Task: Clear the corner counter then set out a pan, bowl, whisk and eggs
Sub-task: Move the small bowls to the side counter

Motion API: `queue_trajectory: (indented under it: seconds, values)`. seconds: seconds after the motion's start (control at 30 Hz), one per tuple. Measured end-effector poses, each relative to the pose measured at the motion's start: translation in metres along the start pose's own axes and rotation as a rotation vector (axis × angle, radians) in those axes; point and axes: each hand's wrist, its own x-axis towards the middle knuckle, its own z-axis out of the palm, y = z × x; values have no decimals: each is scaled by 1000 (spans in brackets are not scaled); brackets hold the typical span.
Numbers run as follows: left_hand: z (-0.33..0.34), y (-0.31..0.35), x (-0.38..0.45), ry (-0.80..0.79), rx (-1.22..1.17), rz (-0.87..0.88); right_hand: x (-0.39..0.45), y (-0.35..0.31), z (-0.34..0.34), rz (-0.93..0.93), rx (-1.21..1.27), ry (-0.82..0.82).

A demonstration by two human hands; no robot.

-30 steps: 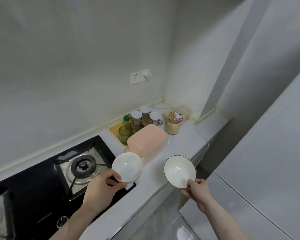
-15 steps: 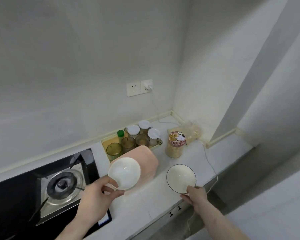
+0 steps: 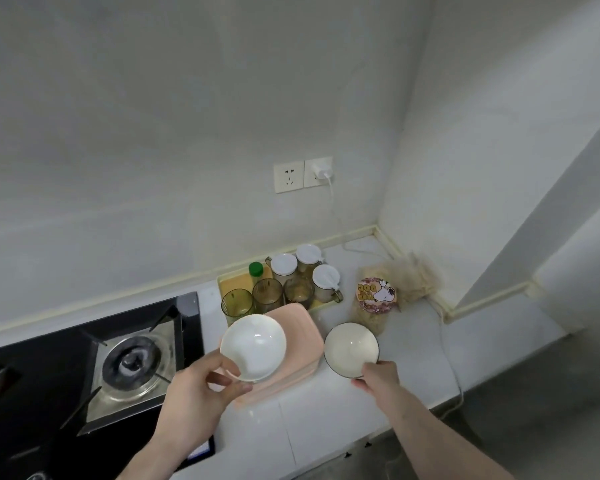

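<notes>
My left hand (image 3: 196, 396) grips a plain white bowl (image 3: 253, 346) by its near rim, held above the pink lidded box (image 3: 300, 341) on the counter. My right hand (image 3: 378, 377) holds a second white bowl with a dark rim (image 3: 350, 348) by its near edge, over the white corner counter (image 3: 413, 362). Both bowls look empty and tilt toward me. No pan, whisk or eggs are in view.
A yellow tray (image 3: 232, 282) with several glasses and white-lidded jars stands at the back wall. A cartoon-lidded jar (image 3: 376, 299) and a bag of noodles (image 3: 413, 278) fill the corner. A gas hob (image 3: 132, 362) lies left. A white charger cable (image 3: 445, 341) trails over the counter's edge.
The view has shifted closer and more over the counter. Both hands have carried their bowls forward, the left bowl now above the pink box, the right beside the cartoon-lidded jar.
</notes>
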Motion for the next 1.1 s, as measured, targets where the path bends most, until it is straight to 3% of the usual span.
queue_trajectory:
  seconds: [0.57,0.7,0.8,1.1]
  values:
    - [-2,-5,31,-11,8,-7,0,-40,41,23,34,-102]
    - [14,1,34,-95,28,35,-22,-42,19,-14,32,-81]
    - [36,11,34,-203,49,79,-52,-43,-4,-55,116,-179]
    - [97,36,56,-447,163,272,-132,-42,-43,-398,-171,-263]
